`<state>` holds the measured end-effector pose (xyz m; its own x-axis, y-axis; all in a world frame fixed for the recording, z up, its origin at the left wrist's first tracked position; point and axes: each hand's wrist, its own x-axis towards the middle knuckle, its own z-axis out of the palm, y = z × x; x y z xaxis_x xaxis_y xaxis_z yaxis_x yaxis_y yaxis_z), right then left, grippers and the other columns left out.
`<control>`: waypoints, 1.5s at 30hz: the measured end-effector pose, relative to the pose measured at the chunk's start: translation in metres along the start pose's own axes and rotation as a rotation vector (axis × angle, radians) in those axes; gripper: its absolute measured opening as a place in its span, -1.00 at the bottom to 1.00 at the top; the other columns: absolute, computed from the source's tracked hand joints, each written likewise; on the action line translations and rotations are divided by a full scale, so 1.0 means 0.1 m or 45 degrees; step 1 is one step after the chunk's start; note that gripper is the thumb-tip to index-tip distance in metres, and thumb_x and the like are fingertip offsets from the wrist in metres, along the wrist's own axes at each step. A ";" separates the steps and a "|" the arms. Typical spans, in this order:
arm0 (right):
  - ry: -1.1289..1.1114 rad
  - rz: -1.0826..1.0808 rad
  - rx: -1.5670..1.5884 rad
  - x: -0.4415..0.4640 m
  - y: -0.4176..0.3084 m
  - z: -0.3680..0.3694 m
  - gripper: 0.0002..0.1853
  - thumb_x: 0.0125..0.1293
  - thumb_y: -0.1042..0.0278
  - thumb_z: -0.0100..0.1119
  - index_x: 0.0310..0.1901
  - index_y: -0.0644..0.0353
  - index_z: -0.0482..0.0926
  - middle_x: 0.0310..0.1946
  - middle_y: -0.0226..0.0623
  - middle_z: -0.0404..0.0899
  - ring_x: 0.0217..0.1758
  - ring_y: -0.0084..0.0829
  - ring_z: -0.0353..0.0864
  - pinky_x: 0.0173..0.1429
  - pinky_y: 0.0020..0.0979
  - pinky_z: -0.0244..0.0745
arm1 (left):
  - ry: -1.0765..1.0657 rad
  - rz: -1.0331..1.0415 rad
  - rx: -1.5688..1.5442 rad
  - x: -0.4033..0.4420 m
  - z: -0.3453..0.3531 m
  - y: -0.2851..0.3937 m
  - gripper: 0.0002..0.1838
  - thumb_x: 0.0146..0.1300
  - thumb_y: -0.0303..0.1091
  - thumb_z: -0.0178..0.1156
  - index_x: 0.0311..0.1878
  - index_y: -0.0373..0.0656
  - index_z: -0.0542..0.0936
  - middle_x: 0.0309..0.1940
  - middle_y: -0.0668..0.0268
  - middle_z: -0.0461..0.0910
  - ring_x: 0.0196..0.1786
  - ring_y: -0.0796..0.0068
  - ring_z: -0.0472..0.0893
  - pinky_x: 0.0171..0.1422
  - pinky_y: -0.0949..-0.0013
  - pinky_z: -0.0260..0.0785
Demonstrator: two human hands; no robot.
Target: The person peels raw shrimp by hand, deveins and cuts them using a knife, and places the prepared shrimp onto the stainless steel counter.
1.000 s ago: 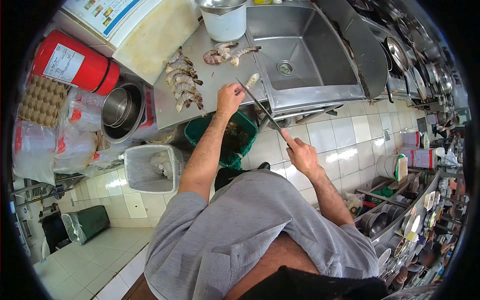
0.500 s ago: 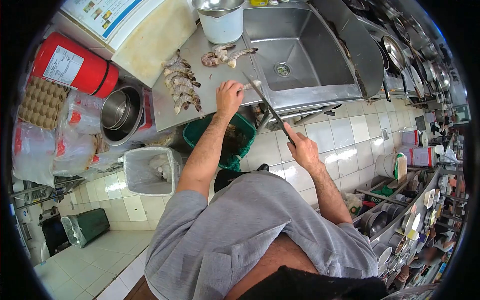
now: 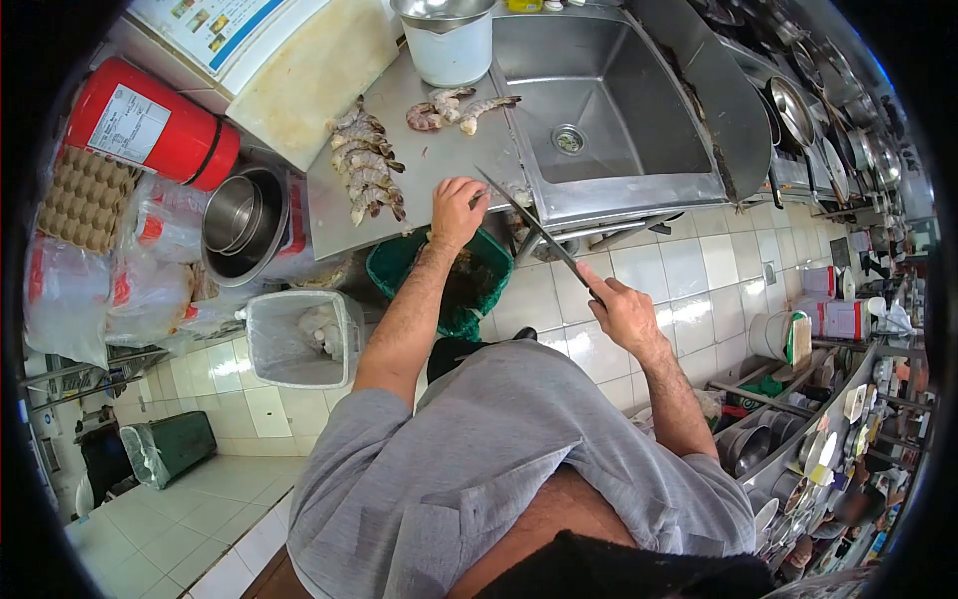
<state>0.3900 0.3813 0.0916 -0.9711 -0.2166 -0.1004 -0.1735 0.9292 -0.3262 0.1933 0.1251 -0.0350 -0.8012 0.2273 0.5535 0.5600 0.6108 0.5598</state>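
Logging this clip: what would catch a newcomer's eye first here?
Probably the long knife in the right hand, slanting across the front edge of the metal counter near the left hand. Next, the row of shrimp laid out at the counter's left side. The big red container with a white label also stands out, at the picture's upper left.

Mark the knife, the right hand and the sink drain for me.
Knife (image 3: 539,230), head view, on the blade.
Right hand (image 3: 626,311), head view, back of the hand.
Sink drain (image 3: 569,140), head view, centre of the drain.
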 end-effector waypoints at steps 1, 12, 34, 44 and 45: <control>-0.014 -0.020 0.002 -0.01 -0.01 0.00 -0.26 0.18 0.46 0.19 0.41 -0.21 0.23 -0.41 -0.24 0.54 -0.42 -0.16 0.63 -0.30 -0.16 0.60 | 0.002 -0.004 0.002 0.00 0.00 0.00 -0.82 0.02 -0.37 0.35 -0.25 -0.07 0.65 -0.23 0.37 0.61 -0.07 0.24 0.50 0.12 0.16 0.28; -0.041 0.028 0.003 0.28 -0.12 0.14 -0.26 0.19 0.43 0.23 0.41 -0.22 0.22 -0.35 -0.20 0.56 -0.32 -0.12 0.63 -0.23 -0.14 0.56 | -0.104 -0.070 0.022 0.05 -0.03 0.00 -0.78 0.04 -0.36 0.33 -0.20 -0.07 0.63 -0.17 0.37 0.59 -0.01 0.23 0.49 0.18 0.13 0.23; -0.042 0.140 0.060 0.20 -0.07 0.06 -0.25 0.18 0.44 0.24 0.41 -0.19 0.22 -0.31 -0.19 0.59 -0.26 -0.11 0.63 -0.16 -0.13 0.56 | -0.307 0.077 0.018 0.23 0.04 0.09 -0.77 0.08 -0.34 0.34 -0.16 -0.06 0.63 -0.21 0.35 0.59 0.01 0.26 0.52 0.25 0.13 0.18; 0.165 0.224 0.478 0.01 -0.04 0.14 -0.25 0.21 0.46 0.28 0.43 -0.09 0.23 -0.21 -0.04 0.63 -0.18 -0.17 0.65 -0.07 -0.26 0.53 | -0.603 -0.120 0.226 0.39 0.21 0.22 -0.66 0.06 -0.22 0.31 -0.04 0.17 0.57 -0.01 0.31 0.42 0.18 0.23 0.38 0.29 -0.07 0.02; 0.164 0.205 0.473 0.01 -0.06 0.14 -0.25 0.21 0.46 0.28 0.43 -0.09 0.23 -0.21 -0.04 0.63 -0.18 -0.17 0.65 -0.07 -0.26 0.53 | -0.605 -0.173 0.166 0.44 0.16 0.24 -0.67 0.06 -0.21 0.30 -0.05 0.20 0.57 -0.03 0.32 0.42 0.17 0.24 0.38 0.29 -0.09 -0.02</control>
<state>0.3925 0.3717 0.0805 -0.9976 -0.0161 -0.0674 0.0305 0.7718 -0.6351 0.1681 0.1619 -0.0077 -0.8895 0.4402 0.1227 0.4372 0.7415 0.5090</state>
